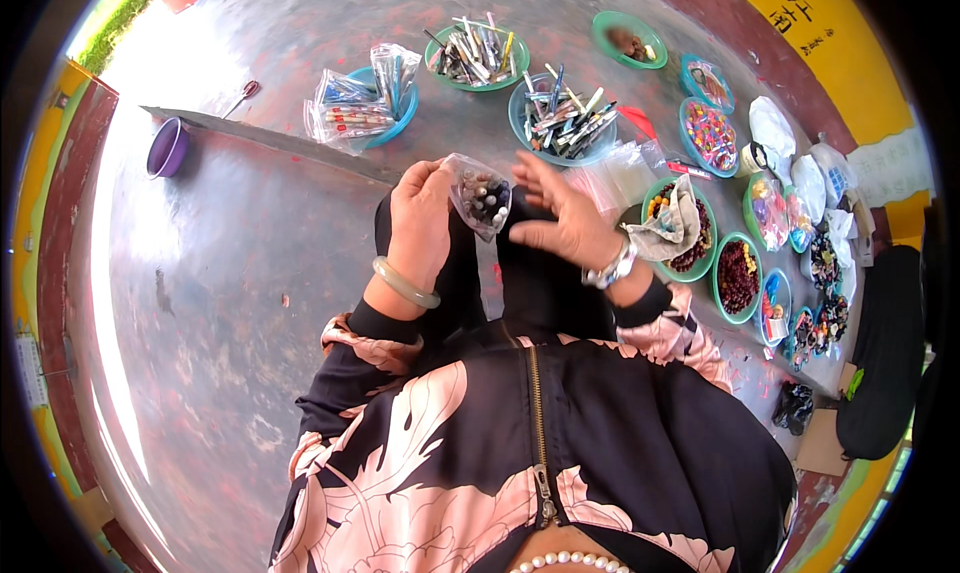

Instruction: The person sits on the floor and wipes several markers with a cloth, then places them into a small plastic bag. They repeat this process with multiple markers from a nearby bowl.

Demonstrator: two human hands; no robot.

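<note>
My left hand [418, 218], with a pale bangle at the wrist, grips the edge of a clear plastic bag [466, 185]. Several pens [487, 201] stand bundled in the bag, their ends facing up at me. Just right of it, my right hand [572, 223] is raised with its fingers spread, holding nothing. Beyond my hands, a blue bowl [569, 161] and a green bowl [476, 87] are heaped with loose pens. Filled bags of pens [352, 108] lie over another blue bowl [408, 108]. Flat clear bags [622, 176] lie right of my right hand.
Green bowls of dark red beads [738, 278] stand to the right, one partly covered by a cloth-like pouch [672, 228]. Farther right are bowls of colourful small items [711, 136] and white bags [770, 128]. At left, a purple basin [165, 153] stands by a raised floor edge [270, 145].
</note>
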